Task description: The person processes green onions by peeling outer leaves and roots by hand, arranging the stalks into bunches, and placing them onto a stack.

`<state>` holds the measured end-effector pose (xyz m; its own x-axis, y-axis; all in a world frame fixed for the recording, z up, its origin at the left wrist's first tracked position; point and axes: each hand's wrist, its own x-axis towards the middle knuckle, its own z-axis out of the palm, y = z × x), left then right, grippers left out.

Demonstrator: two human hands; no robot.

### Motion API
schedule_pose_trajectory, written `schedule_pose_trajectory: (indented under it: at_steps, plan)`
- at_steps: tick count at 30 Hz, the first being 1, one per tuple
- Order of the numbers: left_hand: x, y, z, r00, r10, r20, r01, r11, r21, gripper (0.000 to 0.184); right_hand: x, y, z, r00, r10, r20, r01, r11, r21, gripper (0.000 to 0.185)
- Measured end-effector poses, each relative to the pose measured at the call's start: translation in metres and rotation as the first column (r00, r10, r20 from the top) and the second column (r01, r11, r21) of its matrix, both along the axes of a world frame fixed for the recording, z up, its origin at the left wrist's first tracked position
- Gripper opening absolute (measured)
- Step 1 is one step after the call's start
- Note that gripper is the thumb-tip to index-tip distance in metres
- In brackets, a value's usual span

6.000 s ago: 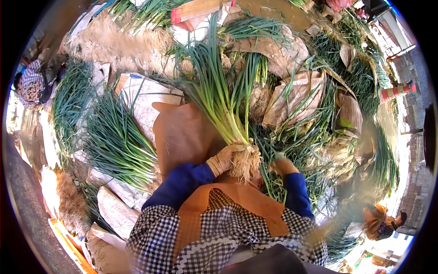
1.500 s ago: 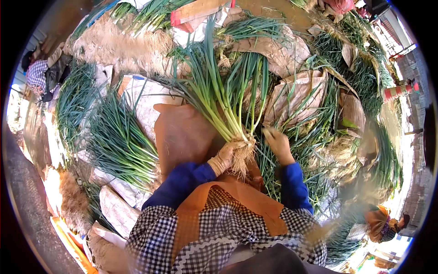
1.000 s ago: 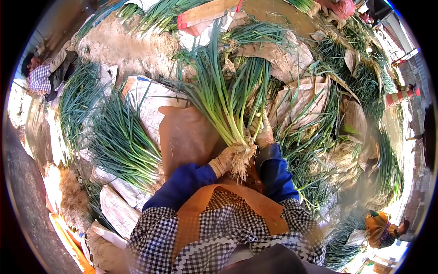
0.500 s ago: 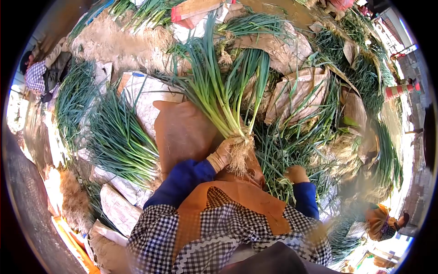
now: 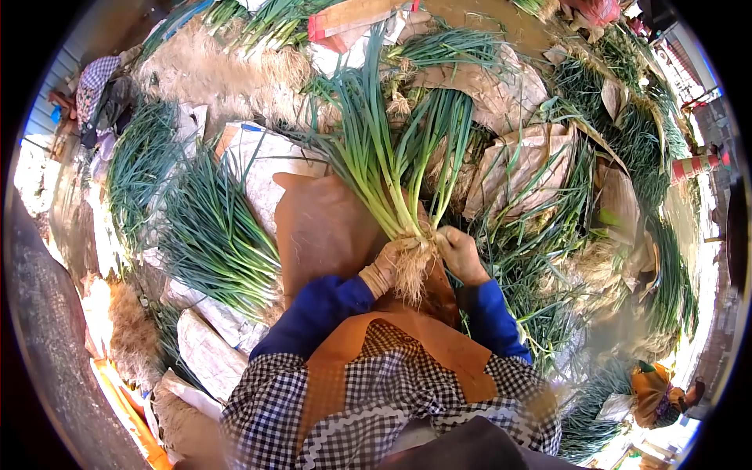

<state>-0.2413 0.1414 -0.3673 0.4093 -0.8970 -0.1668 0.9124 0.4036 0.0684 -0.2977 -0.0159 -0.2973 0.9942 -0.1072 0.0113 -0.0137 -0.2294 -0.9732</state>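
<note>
Green leaves and pale stems fan out from the held bunch [image 5: 399, 188], the unit I monitor through the head camera. All clock positions are read from the centre of my view. The bunch is located at the centre, its leaves pointing toward 12 o'clock and its root cluster [image 5: 413, 274] hanging toward 6 o'clock. The left hand [image 5: 381, 266], on the 7 o'clock side, is clamped on the base of the bunch, just above the roots. The right hand [image 5: 462, 252], on the 4 o'clock side, touches the same base with its fingers bent; I cannot tell whether they pinch a stem or only rest against it. Both wrists exit blue sleeves [image 5: 313, 317], and a checked garment [image 5: 407, 376] fills the 6 o'clock sector. A brown sheet [image 5: 321, 227] lies beneath the bunch, toward 9 o'clock. Farther out at 9 o'clock I register a second bunch [image 5: 215, 243], lying with its leaves toward 10 o'clock and its white stem ends toward the person. A white sack [image 5: 274, 168] lies at 10 o'clock and a creased tan sack [image 5: 521, 168] at 2 o'clock. Loose leaves [image 5: 525, 251] lie tangled at 3 o'clock, near the right hand. One co-worker [image 5: 92, 90] is at the 10 o'clock edge, another person [image 5: 654, 395] at the 4 o'clock edge, both well apart from the two hands.
</note>
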Motion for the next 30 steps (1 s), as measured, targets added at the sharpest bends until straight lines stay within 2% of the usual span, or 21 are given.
schedule_pose_trajectory:
  at_steps: [1,3,5,6,7,8,9,10,11,12,13,15,16,17,18,21,24,26,28,29,30]
  plan:
    - [0.0,0.001,0.0,0.998,-0.041,-0.043,0.038,0.997,-0.063,0.025,-0.016,-0.009,0.02,0.994,0.103,-0.024,-0.106,0.967,-0.233,0.019]
    - [0.003,0.005,0.026,0.995,-0.061,-0.077,0.063,0.997,0.036,0.027,-0.05,-0.02,0.038,0.971,0.233,0.053,-0.239,0.956,0.17,0.023]
    - [0.003,0.007,0.034,0.99,-0.085,-0.109,0.098,0.987,0.124,0.028,-0.074,-0.052,0.047,0.865,0.288,-0.411,-0.138,0.924,0.357,0.025]
    - [0.006,0.007,0.032,0.979,-0.155,-0.13,0.149,0.987,-0.052,0.032,-0.068,-0.063,0.052,0.794,0.349,-0.498,-0.234,0.931,0.28,0.021]
    - [0.011,0.007,0.03,0.964,-0.226,-0.142,0.19,0.955,-0.228,0.036,-0.069,-0.072,0.03,0.579,0.202,-0.79,-0.312,0.95,0.015,0.019]
    - [0.019,0.009,0.057,0.982,-0.189,-0.028,0.182,0.97,-0.164,0.042,-0.074,-0.081,0.002,0.506,0.179,-0.844,-0.687,0.675,-0.269,0.027]
    - [0.029,0.012,0.074,0.985,-0.158,0.071,0.172,0.944,-0.283,0.048,-0.076,-0.087,-0.015,0.453,0.11,-0.885,-0.883,0.189,-0.429,0.041]
    - [0.036,0.014,0.089,0.984,-0.158,0.079,0.174,0.943,-0.283,0.048,-0.062,-0.089,-0.017,0.361,0.11,-0.926,-0.897,0.315,-0.312,0.062]
    - [0.04,0.018,0.103,0.987,-0.07,0.144,0.119,0.923,-0.365,0.049,-0.031,-0.08,0.023,0.417,0.241,-0.876,-0.845,0.458,-0.276,0.062]
    - [0.043,0.022,0.115,0.979,0.023,0.203,0.072,0.892,-0.446,0.051,-0.004,-0.092,0.02,0.511,0.43,-0.745,-0.753,0.641,-0.146,0.056]
    - [0.047,0.024,0.126,0.959,0.121,0.256,0.034,0.849,-0.528,0.053,0.021,-0.101,0.013,0.711,0.453,-0.537,-0.678,0.644,-0.354,0.047]
    - [0.05,0.029,0.137,0.93,0.214,0.3,-0.005,0.822,-0.57,0.062,0.096,-0.148,-0.076,0.951,0.169,-0.258,-0.299,0.304,-0.904,0.042]
    - [0.049,0.023,0.128,0.92,0.198,0.338,0.036,0.816,-0.576,0.062,0.123,-0.134,-0.051,0.982,-0.122,-0.147,-0.047,0.59,-0.806,0.043]
    - [0.049,0.018,0.111,0.909,0.18,0.376,0.078,0.812,-0.579,0.063,0.143,-0.122,-0.023,0.9,-0.418,-0.119,0.265,0.744,-0.613,0.046]
    - [0.044,0.028,0.095,0.931,-0.016,0.364,0.135,0.943,-0.305,0.063,0.166,-0.123,-0.033,0.883,-0.449,-0.134,0.295,0.755,-0.586,0.047]
    - [0.016,0.024,0.063,0.977,-0.019,0.213,0.04,0.995,-0.096,0.065,0.2,-0.116,-0.043,0.87,-0.435,-0.231,0.164,0.699,-0.696,0.053]
    - [0.008,0.025,0.045,0.974,-0.053,0.218,0.057,0.998,-0.012,0.062,0.188,-0.125,-0.044,0.931,-0.262,-0.255,0.114,0.871,-0.479,0.051]
    - [0.013,0.021,0.044,0.976,-0.025,0.216,0.052,0.992,-0.118,0.06,0.143,-0.122,-0.027,0.949,-0.165,-0.268,0.069,0.94,-0.334,0.044]
    - [0.016,0.017,0.04,0.976,0.026,0.218,0.025,0.973,-0.229,0.055,0.086,-0.124,-0.03,0.948,-0.259,-0.187,0.125,0.839,-0.53,0.036]
    - [0.013,0.017,0.039,0.978,0.013,0.206,0.036,0.972,-0.233,0.055,0.063,-0.135,-0.044,0.945,-0.296,-0.14,0.128,0.728,-0.674,0.035]
    - [0.01,0.018,0.038,0.988,-0.005,0.156,0.027,0.99,-0.136,0.055,0.04,-0.139,-0.05,0.939,-0.333,-0.087,0.194,0.72,-0.666,0.032]
